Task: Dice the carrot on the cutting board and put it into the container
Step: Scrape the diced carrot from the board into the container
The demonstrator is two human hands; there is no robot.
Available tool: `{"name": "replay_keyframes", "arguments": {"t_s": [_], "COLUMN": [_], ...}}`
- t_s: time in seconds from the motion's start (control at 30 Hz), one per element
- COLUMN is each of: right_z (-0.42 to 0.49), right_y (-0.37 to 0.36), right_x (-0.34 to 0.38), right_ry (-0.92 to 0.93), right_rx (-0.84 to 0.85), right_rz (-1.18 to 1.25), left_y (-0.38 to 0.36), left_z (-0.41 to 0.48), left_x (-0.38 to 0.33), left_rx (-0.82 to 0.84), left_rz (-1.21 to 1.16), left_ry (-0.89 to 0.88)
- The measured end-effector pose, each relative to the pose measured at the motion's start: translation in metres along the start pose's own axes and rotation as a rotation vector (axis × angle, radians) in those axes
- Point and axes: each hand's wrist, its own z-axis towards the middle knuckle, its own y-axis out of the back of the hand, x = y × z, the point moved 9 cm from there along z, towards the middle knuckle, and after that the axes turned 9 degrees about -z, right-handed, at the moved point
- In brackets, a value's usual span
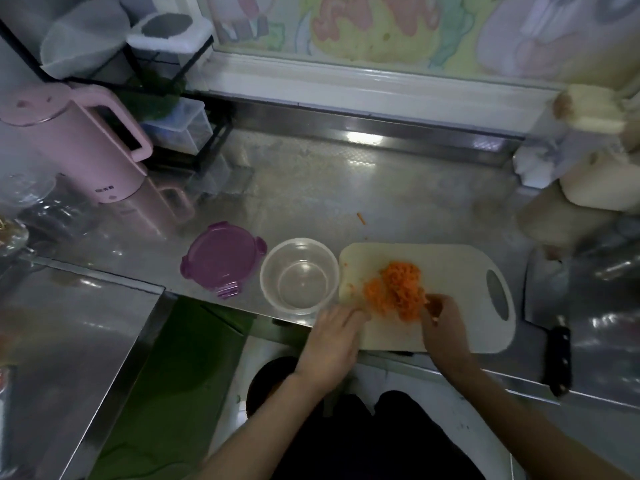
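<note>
**Container left of the pile, right grip on the far side**

Diced carrot (394, 292) heaped in a loose orange pile on the cutting board (457, 268), toward its left half. Clear container (268, 282) upright on the desk (346, 188), empty by the look of it, just beside the board's left edge and so left of the pile. Right grip (441, 322) at the pile's right, near side, fingers bent against the carrot; cannot tell whether pinching any. Left grip (334, 336) at the board's near left corner, fingers fairly straight, holding nothing, the nearer of the two to the container. No long axis to speak of in so loose a heap. Judging from this: cutting seemingly done, transfer not yet begun. Called for next, probably, a leftward carry or sweep by the right grip, with the left grip well placed to steady board or container. Purple lid (221, 259) off, further left. Knife (559, 358) on the desk at far right.
</note>
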Motion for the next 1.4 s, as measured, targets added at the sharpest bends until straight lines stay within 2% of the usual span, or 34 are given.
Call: {"name": "replay_keyframes", "arguments": {"t_s": [0.1, 0.2, 0.27, 0.4, 0.5, 0.53, 0.7, 0.8, 0.9, 1.07, 1.13, 1.2, 1.33, 1.4], "right_z": [-0.028, -0.056, -0.071, -0.08, -0.075, -0.076, -0.075, -0.076, -0.076, -0.071, -0.065, -0.063, -0.056, -0.053], "right_y": [-0.012, -0.039, -0.063, -0.087, -0.085, -0.083, -0.086, -0.084, -0.082, -0.08, -0.077, -0.071, -0.053, -0.04], "right_x": [-0.048, -0.072, -0.071, -0.045, -0.025, -0.021, -0.027, -0.029, -0.031, -0.035, -0.039, -0.05, -0.082, -0.082], "right_ry": [-0.237, -0.466, -0.583, -0.694, -0.687, -0.695, -0.744, -0.756, -0.747, -0.7, -0.663, -0.666, -0.618, -0.548], "right_rx": [0.084, 0.213, 0.323, 0.401, 0.397, 0.388, 0.371, 0.39, 0.418, 0.384, 0.342, 0.264, 0.019, -0.04], "right_rz": [0.127, 0.456, 0.663, 1.031, 1.168, 1.179, 1.219, 1.243, 1.231, 1.285, 1.34, 1.285, 1.032, 0.915], "left_y": [-0.038, -0.05, -0.05, -0.054, -0.059, -0.068, -0.077, -0.062, -0.061, -0.064, -0.071, -0.076, -0.075, -0.062], "left_z": [-0.008, -0.014, -0.013, -0.004, -0.004, -0.008, -0.023, -0.019, -0.023, -0.03, -0.035, -0.041, -0.038, -0.029], "left_x": [0.011, 0.021, 0.024, 0.018, 0.005, 0.007, -0.006, -0.007, 0.0, -0.015, -0.025, -0.032, -0.045, -0.049], "left_rx": [0.163, 0.305, 0.339, 0.352, 0.407, 0.464, 0.393, 0.259, 0.286, 0.279, 0.281, 0.272, 0.287, 0.244], "left_rz": [0.091, 0.252, 0.342, 0.526, 0.562, 0.581, 0.606, 0.456, 0.368, 0.2, 0.192, 0.157, 0.02, -0.101], "left_ry": [0.05, 0.124, 0.154, 0.082, 0.021, 0.0, -0.202, -0.09, 0.038, 0.024, -0.032, -0.065, -0.072, -0.031]}}
